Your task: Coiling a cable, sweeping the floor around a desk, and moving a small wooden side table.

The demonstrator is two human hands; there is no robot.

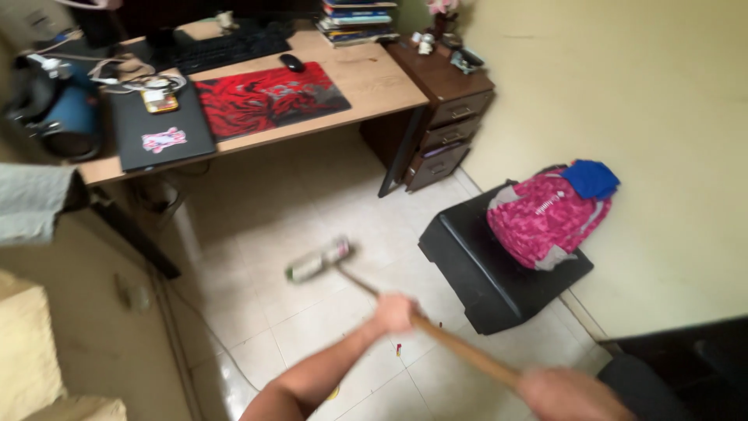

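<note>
Head view, looking down at a tiled floor (312,203) in a small room.

Left hand (395,313) is closed around the wooden handle (460,347) of a broom or mop, about halfway along it. Right hand (573,394) is closed around the near end of the same handle, low in the frame. Both are motion-blurred, but each grip wraps the stick.

The broom head (318,261) sits on the pale tiles in the open floor between the bench (374,82) and a black padded stool (483,273). It is blurred; bristles or pad cannot be told.

Around it:
- the bench carries a closed dark laptop (160,129), a red desk mat (269,97), a keyboard (222,48) and a mouse (292,62).
- a brown drawer unit (448,117) stands at the bench's right end.
- a pink backpack (545,218) rests on the stool against the wall, with a blue cloth (592,178) on top.

Progress, as a judgement: floor cleaning looks under way, mid-stroke. A few small red and yellow specks (399,348) lie on the tiles near the left hand, so that patch seems not yet cleared. Whether the tiles under the bench have been covered cannot be told.
</note>
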